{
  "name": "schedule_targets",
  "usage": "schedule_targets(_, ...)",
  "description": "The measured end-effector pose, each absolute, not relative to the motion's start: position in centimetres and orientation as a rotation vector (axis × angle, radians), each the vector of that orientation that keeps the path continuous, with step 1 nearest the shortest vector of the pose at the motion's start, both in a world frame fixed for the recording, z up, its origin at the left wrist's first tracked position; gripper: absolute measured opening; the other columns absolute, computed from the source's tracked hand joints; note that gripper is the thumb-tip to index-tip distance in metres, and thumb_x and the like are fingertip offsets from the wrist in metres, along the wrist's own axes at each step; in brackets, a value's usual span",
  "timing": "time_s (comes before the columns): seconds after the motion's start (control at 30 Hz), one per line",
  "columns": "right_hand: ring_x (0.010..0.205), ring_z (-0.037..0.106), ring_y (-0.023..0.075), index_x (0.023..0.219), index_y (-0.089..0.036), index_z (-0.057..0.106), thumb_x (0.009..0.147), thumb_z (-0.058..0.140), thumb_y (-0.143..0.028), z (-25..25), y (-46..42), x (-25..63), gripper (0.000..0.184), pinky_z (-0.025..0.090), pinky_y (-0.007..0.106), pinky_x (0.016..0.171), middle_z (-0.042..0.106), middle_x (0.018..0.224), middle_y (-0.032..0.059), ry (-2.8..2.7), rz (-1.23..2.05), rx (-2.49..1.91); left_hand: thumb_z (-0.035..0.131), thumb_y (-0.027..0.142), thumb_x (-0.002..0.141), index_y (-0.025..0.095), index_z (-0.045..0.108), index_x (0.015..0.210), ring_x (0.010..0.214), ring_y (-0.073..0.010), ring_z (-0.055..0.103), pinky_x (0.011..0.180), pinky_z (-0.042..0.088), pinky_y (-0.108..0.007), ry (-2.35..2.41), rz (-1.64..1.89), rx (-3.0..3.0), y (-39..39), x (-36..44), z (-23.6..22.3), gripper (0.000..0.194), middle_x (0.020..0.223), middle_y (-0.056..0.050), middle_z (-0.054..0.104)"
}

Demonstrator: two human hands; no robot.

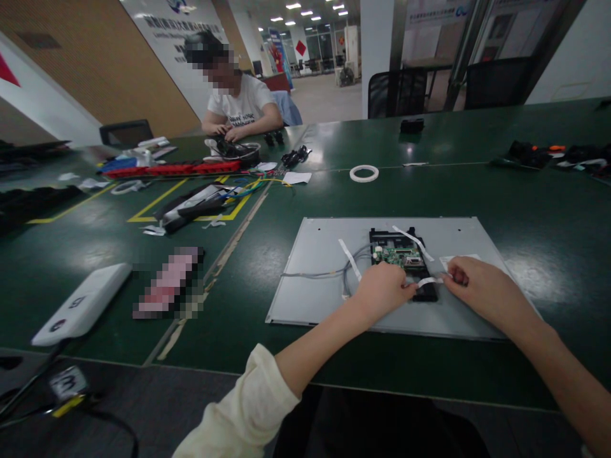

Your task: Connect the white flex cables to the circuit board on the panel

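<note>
Between my two hands stretches a short strip of white tape (430, 280), one end pinched by each. My left hand (384, 286) is closed on the strip's left end, over the lower part of a black plastic bracket (426, 292). Closed on the other end is my right hand (470, 284), just right of the bracket. A green circuit board (398, 256) sits in the bracket, partly hidden by my left hand. Beneath lies a flat grey metal panel (305, 254). Grey cables (319, 275) run left from the board, and another white tape strip (350, 257) crosses them.
A roll of white tape (364, 173) lies beyond the panel on the green table (267, 254). To the left are a white power bank (83, 305) and a blurred pink phone-like item (170, 280). Across the table a person (243, 105) handles black cables.
</note>
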State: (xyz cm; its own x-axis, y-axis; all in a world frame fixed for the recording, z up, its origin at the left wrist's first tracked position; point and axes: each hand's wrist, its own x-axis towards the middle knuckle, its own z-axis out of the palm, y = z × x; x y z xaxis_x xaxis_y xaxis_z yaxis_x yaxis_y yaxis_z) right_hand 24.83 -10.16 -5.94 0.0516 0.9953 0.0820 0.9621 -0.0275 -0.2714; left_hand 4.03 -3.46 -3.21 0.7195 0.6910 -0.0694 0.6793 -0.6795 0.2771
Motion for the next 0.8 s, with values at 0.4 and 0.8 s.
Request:
schedule_targets(0.4,0.128,0.034,0.0256,0.129,-0.018,0.045,0.091,0.035,-0.034,-7.6,-10.1,26.4,0.043,0.032,0.044,0.104,0.041,0.138,0.0085,-2.238,-0.038,-1.754,0.057,0.033,0.076,0.016,0.056,0.047,0.044,-0.0125,0.049,0.047,0.035,-0.024,1.003,-0.01,2.511,-2.5,2.7,-1.7,0.034,0.041,0.0,0.049)
schedule_targets(0.8,0.136,0.023,0.0236,0.146,-0.025,0.023,0.095,0.019,-0.036,-9.0,-10.8,26.3,0.052,0.031,0.052,0.104,0.023,0.149,0.0004,-2.225,-0.14,-2.006,0.046,0.027,0.085,0.015,0.057,0.056,0.047,-0.0091,0.048,0.05,0.032,-0.023,0.427,0.14,2.656,-2.5,2.2,-1.4,0.033,0.051,0.0,0.056)
